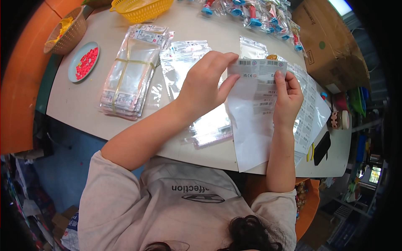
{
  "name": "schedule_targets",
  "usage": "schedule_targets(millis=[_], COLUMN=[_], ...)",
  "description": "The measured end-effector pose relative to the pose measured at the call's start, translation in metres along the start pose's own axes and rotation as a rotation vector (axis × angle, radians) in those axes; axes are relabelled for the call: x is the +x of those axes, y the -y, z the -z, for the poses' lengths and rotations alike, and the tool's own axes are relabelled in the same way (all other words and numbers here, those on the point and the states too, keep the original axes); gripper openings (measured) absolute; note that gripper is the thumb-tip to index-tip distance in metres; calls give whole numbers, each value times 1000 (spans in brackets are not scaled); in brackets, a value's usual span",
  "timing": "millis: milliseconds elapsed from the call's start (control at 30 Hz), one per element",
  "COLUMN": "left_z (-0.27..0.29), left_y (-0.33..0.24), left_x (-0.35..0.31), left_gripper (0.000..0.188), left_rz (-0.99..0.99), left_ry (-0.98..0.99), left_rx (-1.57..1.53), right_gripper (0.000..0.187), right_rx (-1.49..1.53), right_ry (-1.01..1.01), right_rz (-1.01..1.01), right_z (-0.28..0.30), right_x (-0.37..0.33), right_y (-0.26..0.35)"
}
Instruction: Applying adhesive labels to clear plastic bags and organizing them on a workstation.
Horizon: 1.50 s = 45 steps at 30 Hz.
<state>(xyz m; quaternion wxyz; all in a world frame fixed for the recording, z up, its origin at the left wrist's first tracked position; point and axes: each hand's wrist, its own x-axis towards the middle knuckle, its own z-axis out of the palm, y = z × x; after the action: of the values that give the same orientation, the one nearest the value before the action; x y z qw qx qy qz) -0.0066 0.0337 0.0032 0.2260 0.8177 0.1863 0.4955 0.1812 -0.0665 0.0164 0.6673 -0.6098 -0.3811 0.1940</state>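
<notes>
Pinching from both sides, a white sheet of labels is held up at the centre right of the frame. The left hand is closed on its upper left edge, the right hand on its upper right edge. Possibly one label is being peeled; this cannot be told. Clear bags lie bundled on the worktop, upper left.

The bare table in front of the banded bundle of clear bags gives open room along the left near edge. A loose pile of bags and a white sheet cover the middle. At the far side a yellow basket, a blue plate and packed toys block the way.
</notes>
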Motion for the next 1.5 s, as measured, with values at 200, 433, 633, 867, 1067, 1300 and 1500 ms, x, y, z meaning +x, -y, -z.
schedule_targets(millis=[200,433,633,867,1067,1300,1500], left_z=[6,7,9,14,18,23,21], left_y=[-5,-7,-5,-5,0,2,1], left_x=[1,-1,-1,2,1,7,8], left_gripper=[56,55,44,42,42,30,16], left_rz=[0,190,143,-56,-114,-313,-322], left_ry=[70,186,173,199,221,140,98], left_rx=[55,-158,-123,-82,27,129,89], right_gripper=[19,19,19,20,19,20,21], right_rx=[2,89,95,104,74,64,-55], right_ry=[2,70,68,63,101,100,84], right_rz=[6,-55,-104,-121,-107,-84,-29], right_z=[-1,0,0,1,0,0,-1], right_x=[-1,-1,1,2,0,1,-1], right_y=[1,-2,-3,-2,-4,-3,-6])
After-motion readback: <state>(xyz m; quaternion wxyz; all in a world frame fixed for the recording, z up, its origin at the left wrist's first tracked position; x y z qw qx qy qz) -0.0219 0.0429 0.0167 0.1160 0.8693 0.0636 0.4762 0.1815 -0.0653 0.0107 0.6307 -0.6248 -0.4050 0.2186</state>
